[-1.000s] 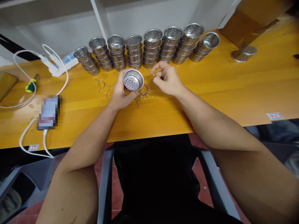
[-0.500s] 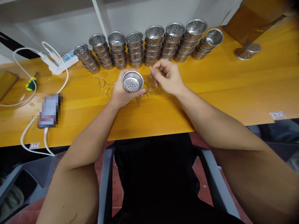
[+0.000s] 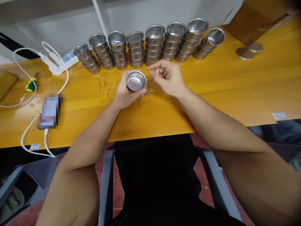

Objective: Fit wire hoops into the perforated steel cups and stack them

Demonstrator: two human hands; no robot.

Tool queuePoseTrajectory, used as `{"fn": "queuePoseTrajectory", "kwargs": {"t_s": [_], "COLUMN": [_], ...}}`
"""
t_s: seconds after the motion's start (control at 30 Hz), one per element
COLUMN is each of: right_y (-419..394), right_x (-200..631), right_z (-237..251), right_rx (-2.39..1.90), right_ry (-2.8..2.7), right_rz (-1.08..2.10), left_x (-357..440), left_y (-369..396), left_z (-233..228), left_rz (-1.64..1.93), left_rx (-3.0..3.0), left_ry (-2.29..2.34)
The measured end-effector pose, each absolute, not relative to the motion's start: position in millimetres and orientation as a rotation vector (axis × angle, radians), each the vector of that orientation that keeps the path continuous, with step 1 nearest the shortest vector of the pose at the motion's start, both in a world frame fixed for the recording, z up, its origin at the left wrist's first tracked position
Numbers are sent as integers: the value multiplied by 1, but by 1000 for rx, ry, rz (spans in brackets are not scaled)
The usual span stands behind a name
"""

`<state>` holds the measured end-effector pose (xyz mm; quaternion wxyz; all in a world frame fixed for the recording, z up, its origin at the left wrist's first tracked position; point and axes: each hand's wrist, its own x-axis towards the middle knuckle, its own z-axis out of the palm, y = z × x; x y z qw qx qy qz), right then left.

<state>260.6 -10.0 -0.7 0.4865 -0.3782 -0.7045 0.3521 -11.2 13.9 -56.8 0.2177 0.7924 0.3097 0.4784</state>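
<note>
My left hand [image 3: 123, 92] is wrapped round a perforated metal cup [image 3: 136, 82], its open mouth tilted up toward me. Just right of the cup's rim, my right hand [image 3: 168, 77] pinches a thin piece of wire [image 3: 147, 68] between thumb and forefinger. The wire's full shape is too small to make out. Beneath and beside the cup, several thin curved wires [image 3: 105, 88] lie scattered on the wooden table [image 3: 150, 121], some partly hidden by my left hand.
Stacks of perforated metal cups [image 3: 155, 47] line the back of the table. One more cup [image 3: 250, 51] lies upside down at the right, near a brown box [image 3: 254, 22]. A phone [image 3: 50, 111], a white power strip [image 3: 63, 64], cables and a screwdriver [image 3: 31, 84] are on the left.
The cup in my left hand has moved slightly right and tilts a little differently. My right hand has shifted slightly left, bringing the wire closer to the cup's rim.
</note>
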Motion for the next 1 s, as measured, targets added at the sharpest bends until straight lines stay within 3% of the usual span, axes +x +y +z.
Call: {"fn": "queuePoseTrajectory", "kwargs": {"t_s": [1.0], "right_y": [-14], "right_x": [241], "right_z": [-10], "right_rx": [-757], "right_ry": [-1742], "right_rz": [865], "left_x": [-2], "left_y": [1], "left_z": [-55], "left_rz": [1301], "left_rx": [2180], "left_ry": [724]}}
